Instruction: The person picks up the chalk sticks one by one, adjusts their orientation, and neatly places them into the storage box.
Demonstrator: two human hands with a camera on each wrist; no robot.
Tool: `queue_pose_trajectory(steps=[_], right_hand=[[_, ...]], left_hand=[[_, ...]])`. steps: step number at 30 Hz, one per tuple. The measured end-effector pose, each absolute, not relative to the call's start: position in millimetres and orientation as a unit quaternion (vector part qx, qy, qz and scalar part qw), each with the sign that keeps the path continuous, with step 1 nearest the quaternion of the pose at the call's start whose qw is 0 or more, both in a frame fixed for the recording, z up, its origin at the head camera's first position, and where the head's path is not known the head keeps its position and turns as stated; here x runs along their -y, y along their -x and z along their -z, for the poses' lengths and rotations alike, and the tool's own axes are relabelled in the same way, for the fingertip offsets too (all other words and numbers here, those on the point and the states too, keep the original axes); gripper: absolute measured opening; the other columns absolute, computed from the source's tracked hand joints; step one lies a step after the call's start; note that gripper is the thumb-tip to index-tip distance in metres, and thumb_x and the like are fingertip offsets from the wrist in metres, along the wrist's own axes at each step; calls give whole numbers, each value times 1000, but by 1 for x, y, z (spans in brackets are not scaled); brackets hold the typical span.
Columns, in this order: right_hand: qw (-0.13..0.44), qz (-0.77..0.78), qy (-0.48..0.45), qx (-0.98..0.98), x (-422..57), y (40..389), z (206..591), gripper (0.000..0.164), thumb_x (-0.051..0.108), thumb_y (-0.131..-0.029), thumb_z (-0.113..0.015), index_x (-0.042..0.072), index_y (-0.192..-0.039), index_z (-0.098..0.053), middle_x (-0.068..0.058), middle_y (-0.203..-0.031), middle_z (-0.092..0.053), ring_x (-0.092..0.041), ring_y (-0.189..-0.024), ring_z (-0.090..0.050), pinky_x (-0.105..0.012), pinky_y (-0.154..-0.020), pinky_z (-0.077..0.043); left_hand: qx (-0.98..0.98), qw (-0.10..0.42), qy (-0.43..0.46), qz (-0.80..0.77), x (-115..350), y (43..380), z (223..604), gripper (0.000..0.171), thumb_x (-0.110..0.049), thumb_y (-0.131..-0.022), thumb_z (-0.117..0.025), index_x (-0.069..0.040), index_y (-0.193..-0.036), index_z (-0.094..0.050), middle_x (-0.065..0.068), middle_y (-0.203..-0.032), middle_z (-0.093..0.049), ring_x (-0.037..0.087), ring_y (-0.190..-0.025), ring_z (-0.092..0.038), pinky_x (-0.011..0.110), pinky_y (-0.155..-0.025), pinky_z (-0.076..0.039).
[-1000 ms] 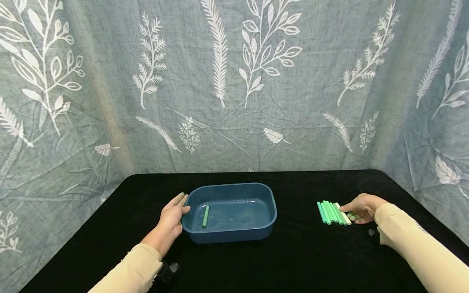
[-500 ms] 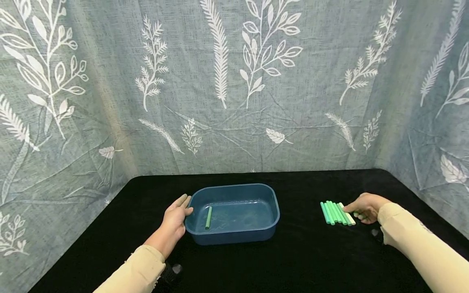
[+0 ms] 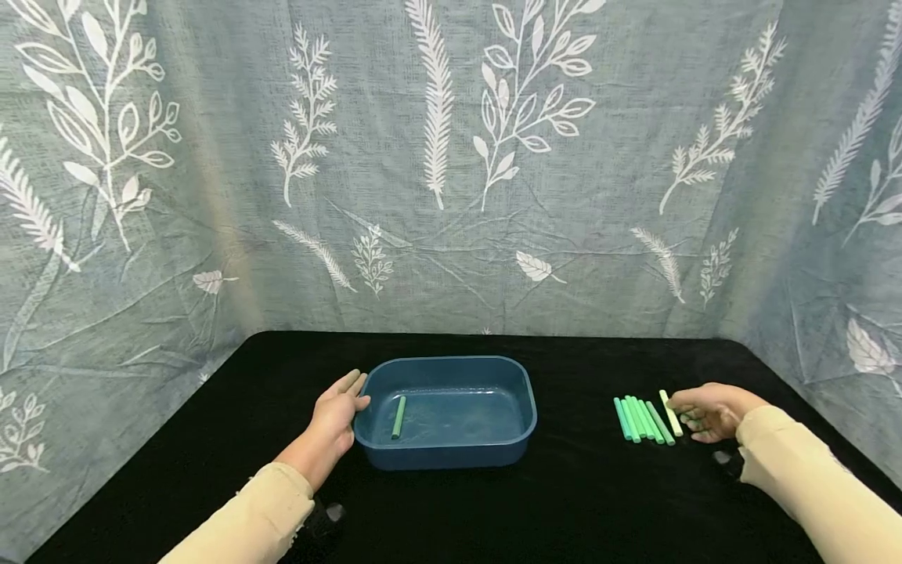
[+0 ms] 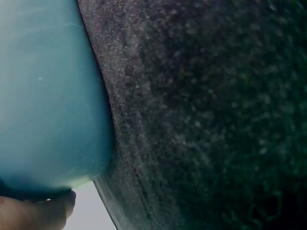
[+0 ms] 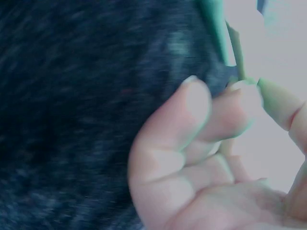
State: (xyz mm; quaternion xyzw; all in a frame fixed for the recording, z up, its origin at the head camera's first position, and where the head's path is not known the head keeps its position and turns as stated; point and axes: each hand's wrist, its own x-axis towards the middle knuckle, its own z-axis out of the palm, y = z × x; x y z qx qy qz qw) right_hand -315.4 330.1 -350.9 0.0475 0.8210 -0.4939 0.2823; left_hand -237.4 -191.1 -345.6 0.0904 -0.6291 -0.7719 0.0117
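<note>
My left hand [image 3: 337, 413] holds the left end of a blue plastic tub [image 3: 451, 457], thumb at the rim and fingers along the outside. One green chalk stick [image 3: 398, 417] lies inside the tub. In the left wrist view the tub's wall [image 4: 48, 105] fills the left side, with a fingertip [image 4: 57, 208] below it. At the right, my right hand [image 3: 715, 410] pinches a pale yellow chalk stick [image 3: 670, 413] between thumb and finger. Just left of it, several green chalk sticks [image 3: 642, 421] lie side by side. Bright glare in the right wrist view blurs the pinched stick.
Black cloth [image 3: 564, 501] covers the table. A grey-green curtain [image 3: 451, 258] with white leaf prints hangs behind it and on both sides. Between the tub and the chalk row lies a stretch of bare cloth.
The pale yellow chalk has come away from the row's right end, leaving a small gap, as my right hand shifted slightly right. My left hand stays on the tub.
</note>
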Motion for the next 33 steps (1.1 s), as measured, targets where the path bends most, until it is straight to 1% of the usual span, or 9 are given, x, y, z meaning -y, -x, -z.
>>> queue_pose_trajectory(steps=[3,5,7,9,11,12,19,24,33], right_hand=[[289,513,-24,-808,-338,315,347,68,24,-95,-45,-27,-135,-24,-44,-135,-33,-29,-107,-52,-35,-85,-51],[285,541,-21,-791,-338,315,345,69,22,-96,-45,-27,-136,-19,-47,-136,-30,-28,-108,-55,-36,-87,-52],[286,577,-17,-765,-334,315,343,62,19,-96,-45,-26,-134,-24,-44,-128,-42,-26,-104,-59,-36,-87,-53],[282,611,-16,-739,-326,314,341,45,15,-95,-46,-19,-123,-39,-29,-110,-59,-22,-94,-64,-36,-84,-55],[283,630,-11,-723,-316,313,338,30,14,-95,-46,-10,-112,-48,-10,-96,-64,-16,-85,-65,-34,-80,-55],[285,634,-3,-719,-310,313,336,27,15,-95,-46,-7,-110,-50,-8,-95,-64,-16,-85,-65,-34,-79,-56],[287,644,33,-709,-274,314,320,21,17,-96,-46,-1,-105,-54,-7,-96,-63,-16,-86,-65,-34,-80,-55],[297,661,51,-687,-253,320,312,24,16,-98,-42,-4,-111,-46,-7,-96,-62,-16,-87,-63,-33,-81,-54],[295,681,63,-667,-217,320,297,21,13,-100,-40,-4,-111,-42,-7,-92,-62,-15,-83,-64,-29,-78,-55]], left_hand=[[629,8,-89,772,188,239,347,61,11,-100,-30,2,-153,-2,20,-159,-5,33,-147,-3,45,-117,-12],[631,9,-88,771,186,239,348,61,11,-100,-30,3,-153,-2,21,-159,-6,34,-146,-3,46,-117,-12],[633,12,-88,769,186,238,349,61,12,-99,-30,4,-153,-2,22,-159,-6,34,-146,-4,46,-117,-12],[634,15,-88,768,186,237,351,61,13,-99,-29,5,-153,-2,23,-159,-5,35,-146,-3,47,-117,-11],[634,17,-88,768,187,236,351,61,13,-99,-29,5,-152,-2,23,-159,-5,35,-146,-3,47,-117,-11],[634,17,-87,768,187,236,351,61,13,-99,-29,5,-152,-1,23,-159,-5,35,-146,-3,46,-117,-11],[631,15,-96,770,190,237,347,61,12,-100,-30,3,-153,-2,21,-159,-6,33,-146,-3,46,-117,-11],[630,20,-96,771,191,237,346,62,12,-99,-30,3,-153,-2,21,-159,-5,33,-146,-4,45,-117,-12],[628,18,-102,771,190,238,345,62,12,-99,-30,2,-154,-2,20,-160,-6,32,-147,-3,46,-117,-10]])
